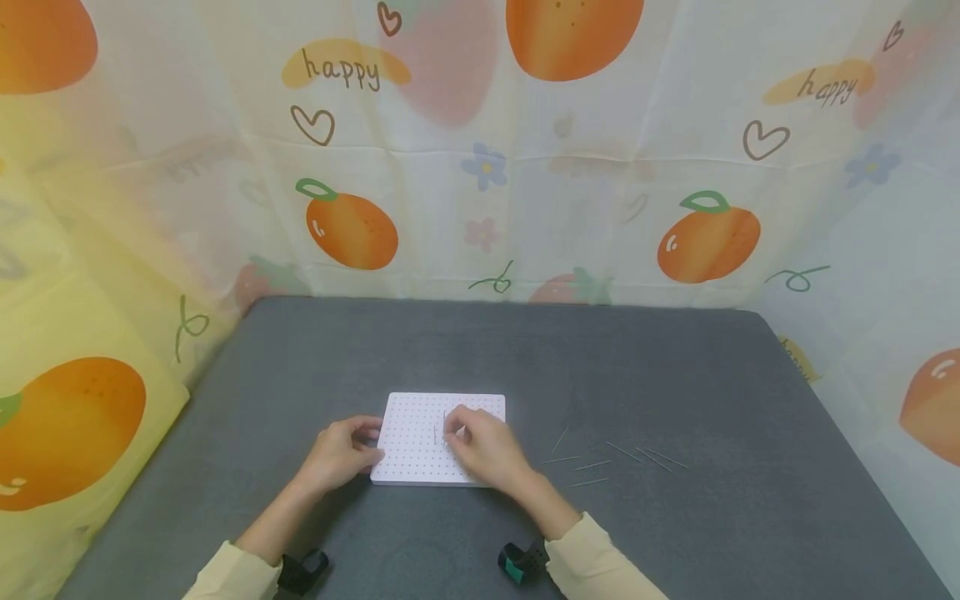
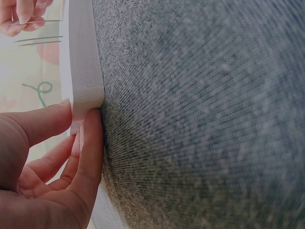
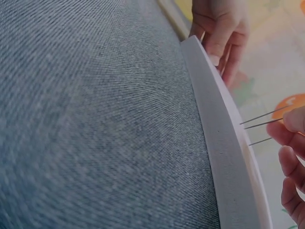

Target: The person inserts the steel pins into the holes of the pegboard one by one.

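Pinched between the thumb and forefinger of the right hand (image 1: 486, 448) is a thin, straight, grey metal needle (image 2: 51, 21), held above a white rectangular board dotted with rows of small holes (image 1: 408, 446). Its lower end reaches the board's upper face; whether it sits in a hole cannot be told. Two more upright needles (image 2: 40, 38) stand on the board just beside it, close to one another.

The board lies flat, with the left hand (image 1: 337, 454) gripping its left edge near the close corner, thumb against the upper face and forefinger low along the side.

To the right of the board, well apart from the left hand, seven loose needles (image 1: 593, 465) lie scattered at different angles, two of them close together at the far right of the group. Everything rests on a dark grey tabletop with a fine ribbed texture (image 1: 675, 375).

Cream sleeves (image 1: 611, 567) cover the forearms, and black devices (image 1: 303, 571) show at both wrists. Behind the table hangs pale fabric (image 1: 585, 208) printed with oranges, strawberries, hearts, flowers and the word "happy".
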`<state>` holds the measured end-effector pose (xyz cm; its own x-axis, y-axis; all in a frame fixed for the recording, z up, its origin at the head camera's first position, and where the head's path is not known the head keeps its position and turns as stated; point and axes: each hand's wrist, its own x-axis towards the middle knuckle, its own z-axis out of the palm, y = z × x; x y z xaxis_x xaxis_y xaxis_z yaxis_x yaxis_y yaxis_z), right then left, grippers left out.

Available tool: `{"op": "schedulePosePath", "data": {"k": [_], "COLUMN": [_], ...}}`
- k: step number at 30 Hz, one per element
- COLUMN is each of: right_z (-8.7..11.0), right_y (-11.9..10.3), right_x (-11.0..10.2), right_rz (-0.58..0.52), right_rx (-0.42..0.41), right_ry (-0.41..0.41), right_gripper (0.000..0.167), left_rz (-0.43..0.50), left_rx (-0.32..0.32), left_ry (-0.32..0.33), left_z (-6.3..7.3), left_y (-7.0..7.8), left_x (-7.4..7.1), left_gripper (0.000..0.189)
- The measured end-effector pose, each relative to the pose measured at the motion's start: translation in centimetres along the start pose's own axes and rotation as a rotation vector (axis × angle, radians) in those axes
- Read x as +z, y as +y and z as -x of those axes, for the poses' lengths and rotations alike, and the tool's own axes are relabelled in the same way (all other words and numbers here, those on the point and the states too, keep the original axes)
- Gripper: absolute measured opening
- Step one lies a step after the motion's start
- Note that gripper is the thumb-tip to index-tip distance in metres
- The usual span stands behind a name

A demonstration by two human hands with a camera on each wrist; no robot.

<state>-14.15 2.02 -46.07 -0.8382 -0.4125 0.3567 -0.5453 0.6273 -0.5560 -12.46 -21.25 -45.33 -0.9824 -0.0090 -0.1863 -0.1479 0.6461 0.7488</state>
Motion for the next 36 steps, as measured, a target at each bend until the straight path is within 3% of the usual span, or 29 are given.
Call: {"op": "schedulePosePath", "data": {"k": [8,36], "right_z": [0.00,0.00], "right_y": [-0.05,-0.14], "right_x": [0.17,0.60], "right_rz": [0.010,0.062], "right_rx": [0.014,-0.076], "right_ry": [-0.022,-0.043], "right_gripper": [0.007,0.008], "left_rz": [0.004,0.006], "left_rx": [0.002,0.002], "left_ry": [-0.003,-0.002], "left_z": [0.04,-0.01], "left_y": [0.11,0.13], "left_x": [-0.07,0.01], "left_gripper": [0.045,0.044]}}
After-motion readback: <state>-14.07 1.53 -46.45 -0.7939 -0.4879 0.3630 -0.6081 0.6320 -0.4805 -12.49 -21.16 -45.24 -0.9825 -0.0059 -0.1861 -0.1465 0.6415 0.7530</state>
